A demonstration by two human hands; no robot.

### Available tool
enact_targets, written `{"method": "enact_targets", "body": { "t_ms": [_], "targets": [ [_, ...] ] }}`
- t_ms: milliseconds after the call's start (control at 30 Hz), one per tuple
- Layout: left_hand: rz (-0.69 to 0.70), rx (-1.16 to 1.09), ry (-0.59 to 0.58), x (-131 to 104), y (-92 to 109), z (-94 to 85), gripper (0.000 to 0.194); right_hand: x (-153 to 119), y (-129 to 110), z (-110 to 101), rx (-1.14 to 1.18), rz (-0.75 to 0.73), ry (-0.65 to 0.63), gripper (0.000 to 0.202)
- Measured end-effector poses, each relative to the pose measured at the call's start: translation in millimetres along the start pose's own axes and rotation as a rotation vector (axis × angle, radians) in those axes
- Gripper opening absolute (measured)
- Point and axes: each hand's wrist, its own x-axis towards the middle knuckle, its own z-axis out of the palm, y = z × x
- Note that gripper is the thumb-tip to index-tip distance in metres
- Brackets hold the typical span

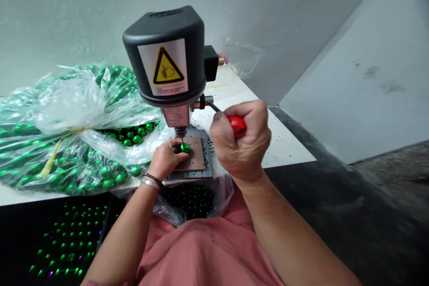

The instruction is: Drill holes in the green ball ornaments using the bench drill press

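A dark bench drill press [164,53] with a yellow warning label stands on the white table. Under its bit, a shiny green ball [184,148] rests on a brown board [196,156] over the grey base plate. My left hand [165,159], with bracelets at the wrist, pinches the ball between thumb and fingers from the left. To the right of the drill, my right hand [241,138] is wrapped round the red knob [237,126] of the feed lever, raised above the table.
Clear plastic bags [67,107] full of green balls, tied with yellow string, cover the table's left side. An open bag of green balls [191,199] hangs below the front edge. Dark shavings lie around the base. A tray of green balls [70,241] is at lower left.
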Motion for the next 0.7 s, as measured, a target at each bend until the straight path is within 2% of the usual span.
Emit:
{"method": "enact_targets", "body": {
  "t_ms": [367, 567, 700],
  "targets": [
    [0.01, -0.001, 0.003, -2, -1, 0.3, 0.035, -22, 4, 1, -0.03, 0.038, 0.021, 0.011],
    [-0.018, -0.014, 0.001, -3, 3, -1.6, 0.035, -32, 7, 5, 0.09, 0.068, 0.045, 0.015],
    [-0.015, 0.005, 0.002, -4, 4, -1.6, 0.034, -42, 14, 8, 0.205, 0.111, 0.012, 0.02]
  ]
}}
